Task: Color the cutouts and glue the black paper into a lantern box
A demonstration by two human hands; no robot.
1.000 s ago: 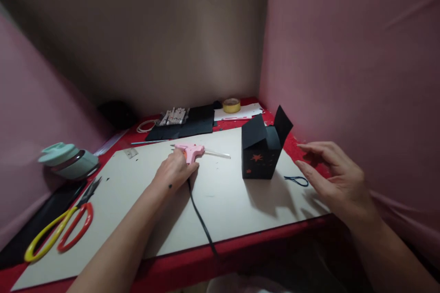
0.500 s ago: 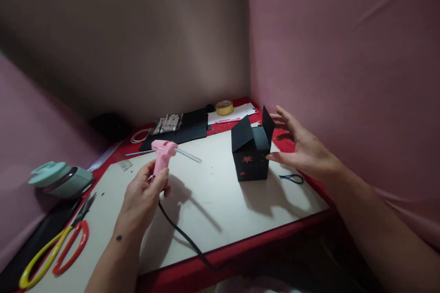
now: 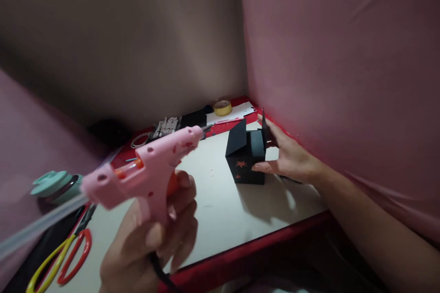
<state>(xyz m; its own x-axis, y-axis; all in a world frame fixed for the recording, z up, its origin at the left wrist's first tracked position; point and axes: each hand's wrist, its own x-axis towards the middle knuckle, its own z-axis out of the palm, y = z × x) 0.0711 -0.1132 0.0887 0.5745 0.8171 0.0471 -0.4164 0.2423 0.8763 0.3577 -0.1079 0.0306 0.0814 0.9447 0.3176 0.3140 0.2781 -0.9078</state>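
Note:
My left hand [image 3: 154, 238] is wrapped around the handle of a pink hot glue gun [image 3: 156, 160], raised close to the camera. Its nozzle points right and away, and a clear glue stick [image 3: 44, 219] juts out of the back end. A dark cord hangs below the handle. On the right, a small black box [image 3: 250, 175] with red star-like shapes on its front stands on the white board [image 3: 220, 224], its top flaps up. My right hand [image 3: 292, 158] grips the box's right side, thumb on the front face and fingers behind, partly hidden.
Scissors [image 3: 74, 256] with yellow and red handles lie at the left, below a mint-green lidded container [image 3: 57, 185]. Along the back are several markers [image 3: 167, 126], a dark sheet [image 3: 194, 119], a roll of yellow tape [image 3: 222, 107] and a pink pen-like tool [image 3: 228, 121].
The glue gun has come up closer to the camera and turned round, its nozzle now facing right. My right hand has closed onto the box, which has shifted slightly left.

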